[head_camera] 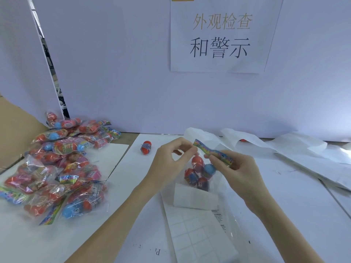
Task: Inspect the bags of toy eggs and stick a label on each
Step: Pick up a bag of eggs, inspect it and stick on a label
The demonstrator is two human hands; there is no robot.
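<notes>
White paper covers the worktop (284,186), and a paper sign (220,35) hangs on the far wall. Both hands hold one bag of toy eggs (199,171) above the middle: the right hand (235,168) pinches its colourful top strip, the left hand (171,158) pinches the strip's left end. A pile of bags (60,168) lies at the left. A label sheet (199,234) lies near, under the held bag. One loose egg (145,147) lies farther back.

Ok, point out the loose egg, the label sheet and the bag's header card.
loose egg (145,147), head view, on its red middle
label sheet (197,232), head view, on its grid of labels
header card (212,152), head view, on its printed strip
</notes>
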